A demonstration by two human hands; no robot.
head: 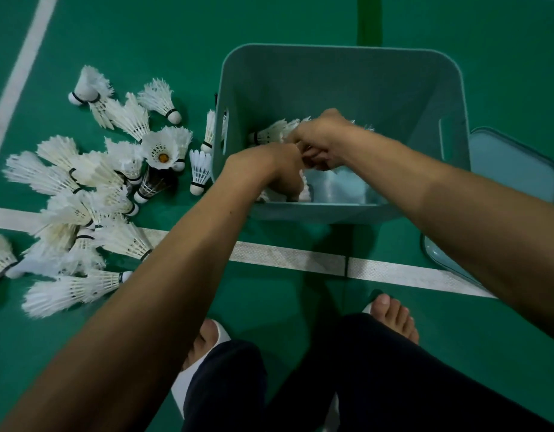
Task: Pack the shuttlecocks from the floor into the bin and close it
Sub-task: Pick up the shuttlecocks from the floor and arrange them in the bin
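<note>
In the head view, a pale teal plastic bin (332, 51) is standing open on the green court floor (300, 20), with its matching flat teal lid (512, 163) lying at its 3 o'clock. A heap of white feather shuttlecocks (98, 182) is lying at the bin's 9 o'clock. Both hands are reaching inside the bin, touching: the right hand (324, 140) is clamping curled fingers round a stack of shuttlecocks (269, 134), while the left hand (285, 165) is curling downward over white feathers, its grip impossible to tell.

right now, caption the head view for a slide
Left hand and right hand hold white feather shuttlecocks inside open teal plastic bin
</note>
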